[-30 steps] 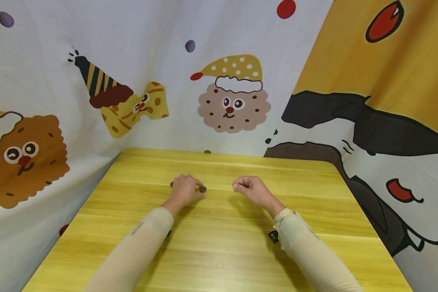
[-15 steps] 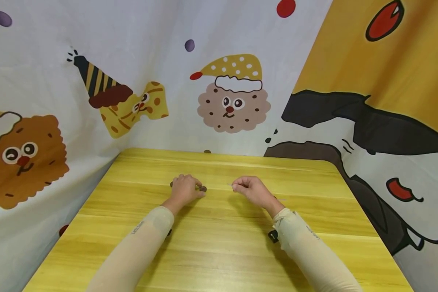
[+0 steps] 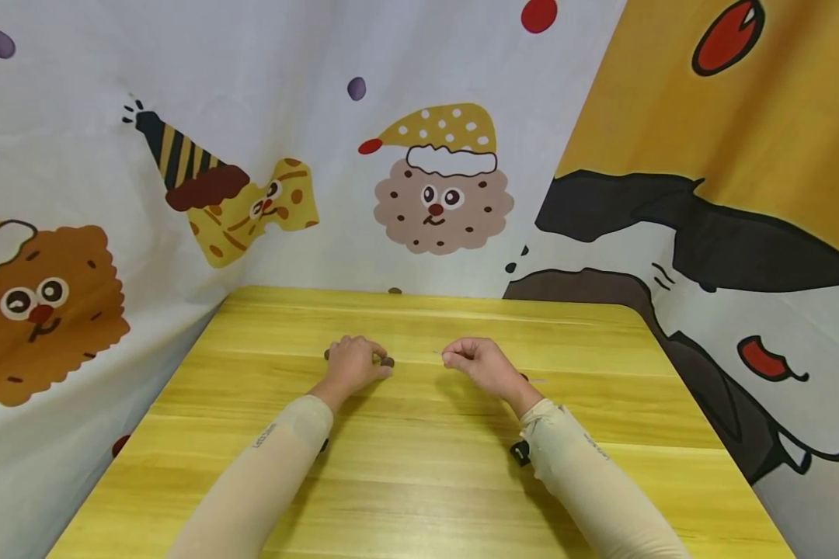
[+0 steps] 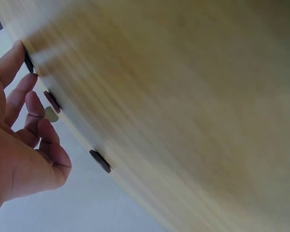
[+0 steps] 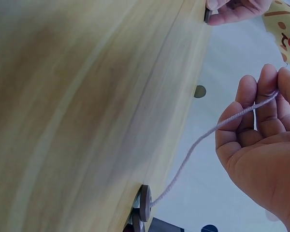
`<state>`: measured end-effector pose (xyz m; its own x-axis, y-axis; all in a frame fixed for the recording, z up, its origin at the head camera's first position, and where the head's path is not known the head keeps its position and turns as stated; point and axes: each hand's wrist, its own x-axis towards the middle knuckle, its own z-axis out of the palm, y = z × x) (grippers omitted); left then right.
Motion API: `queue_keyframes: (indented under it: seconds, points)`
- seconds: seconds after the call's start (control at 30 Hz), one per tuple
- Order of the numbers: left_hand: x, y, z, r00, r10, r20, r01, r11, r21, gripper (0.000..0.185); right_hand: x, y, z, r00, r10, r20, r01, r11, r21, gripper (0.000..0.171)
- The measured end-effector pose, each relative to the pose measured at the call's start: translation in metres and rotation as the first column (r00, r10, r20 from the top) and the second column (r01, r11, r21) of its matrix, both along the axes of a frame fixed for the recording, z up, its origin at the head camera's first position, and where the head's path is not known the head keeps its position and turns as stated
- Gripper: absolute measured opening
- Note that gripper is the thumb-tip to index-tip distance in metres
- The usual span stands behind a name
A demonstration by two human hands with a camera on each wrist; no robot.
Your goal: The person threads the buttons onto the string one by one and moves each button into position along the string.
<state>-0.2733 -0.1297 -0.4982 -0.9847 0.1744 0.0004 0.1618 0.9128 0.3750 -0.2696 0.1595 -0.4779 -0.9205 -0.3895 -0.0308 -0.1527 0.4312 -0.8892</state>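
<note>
Under both hands lies the yellow wooden table (image 3: 419, 466), backed by cartoon-printed cloth (image 3: 433, 178). The right hand (image 3: 481, 363) is curled, its fingertips pinching a thin pale thread (image 5: 217, 128); the thread runs from the fingers down to a brown button (image 5: 145, 203) lying on the table near that wrist. The left hand (image 3: 353, 363) rests on the table with fingers bent over small dark buttons (image 4: 52, 101); whether it grips one cannot be told. Another dark button (image 3: 388, 362) sits just beside its fingertips, between the two hands.
</note>
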Motion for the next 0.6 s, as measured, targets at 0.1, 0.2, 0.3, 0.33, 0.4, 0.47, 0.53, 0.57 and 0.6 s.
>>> queue_keyframes:
  seconds: [0.1,0.2,0.3,0.33,0.4,0.47,0.53,0.57,0.6]
  points:
    - [-0.0005,0.0003,0.0004,1.0,-0.01,0.006,0.01,1.0,0.004,0.039,-0.0002,-0.0004,-0.0008,1.0,-0.003,0.001,0.003,1.0,0.003,0.021]
    - [-0.0013,0.0009,-0.0013,1.0,-0.014,0.005,0.014,1.0,0.004,0.035,-0.0008,-0.0008,-0.0021,1.0,-0.002,0.004,0.002,1.0,0.006,0.021]
    - [-0.0025,0.0015,-0.0033,1.0,-0.019,-0.008,0.019,1.0,-0.004,0.032,-0.0013,-0.0005,-0.0032,1.0,-0.003,0.003,0.003,1.0,0.01,0.024]
    - [-0.0028,0.0018,-0.0039,1.0,-0.024,-0.013,0.024,1.0,-0.01,0.031,-0.0012,-0.0005,-0.0034,1.0,-0.004,0.002,0.004,1.0,0.012,0.025]
    - [-0.003,0.0028,-0.0052,0.999,-0.036,-0.024,0.036,0.999,-0.021,0.03,-0.0011,-0.0001,-0.0037,1.0,-0.008,0.003,0.007,1.0,0.017,0.026]
    - [-0.0031,0.0044,-0.0052,0.998,-0.053,-0.039,0.052,0.998,-0.042,0.029,-0.0005,0.0001,-0.0024,1.0,-0.013,0.004,0.013,1.0,0.018,0.024]
    - [-0.0027,0.0067,-0.0049,0.996,-0.074,-0.058,0.07,0.996,-0.063,0.026,0.0001,0.0001,-0.0012,1.0,-0.021,0.009,0.021,1.0,0.016,0.021]
    - [-0.0022,0.008,-0.0048,0.994,-0.082,-0.067,0.077,0.994,-0.073,0.025,0.0001,0.0001,-0.0009,1.0,-0.024,0.012,0.024,1.0,0.013,0.021]
    - [-0.0016,0.0094,-0.0045,0.993,-0.09,-0.075,0.084,0.993,-0.08,0.024,0.0003,0.0001,-0.0006,1.0,-0.027,0.014,0.027,1.0,0.009,0.02]
